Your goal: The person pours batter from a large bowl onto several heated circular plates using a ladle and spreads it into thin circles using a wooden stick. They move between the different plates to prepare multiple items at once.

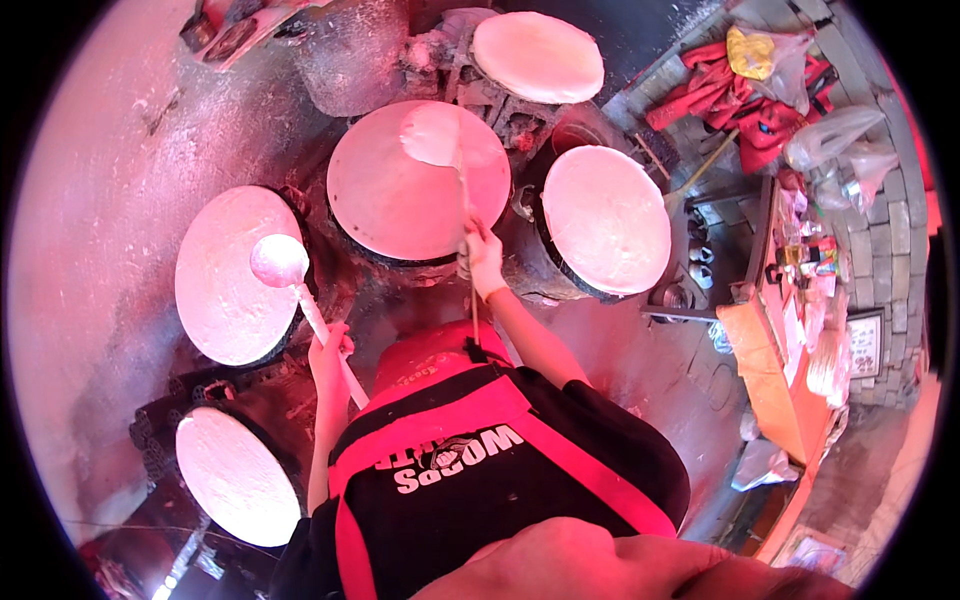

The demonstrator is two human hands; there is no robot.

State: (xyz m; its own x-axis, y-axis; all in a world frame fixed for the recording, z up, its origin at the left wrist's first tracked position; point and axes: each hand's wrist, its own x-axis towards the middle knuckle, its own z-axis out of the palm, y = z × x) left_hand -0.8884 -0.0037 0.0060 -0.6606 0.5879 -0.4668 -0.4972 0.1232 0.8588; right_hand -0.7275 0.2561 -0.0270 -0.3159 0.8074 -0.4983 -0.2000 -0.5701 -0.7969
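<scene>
My left hand [331, 350] is closed round the long handle of a ladle [279, 261]. Its pale, rounded bowl is over the round griddle [225, 310] on the left, which is covered by a pale layer. With my right hand [481, 256] I grip a long, thin-handled spreader [466, 190]. Its far end reaches onto the middle griddle [385, 205]. Against that end is a whiter, fan-shaped patch [430, 135]; whether it is batter or the spreader's blade, I cannot tell. The rest of the middle griddle's surface is smooth and pinkish under the red light.
More pale-topped round griddles stand around me: one at far right [607, 220], one at the back [538, 57], one at lower left [238, 476]. A bucket-like container [352, 55] stands behind. To my right are a cluttered orange-sided table [757, 370] and a red cloth pile [700, 95].
</scene>
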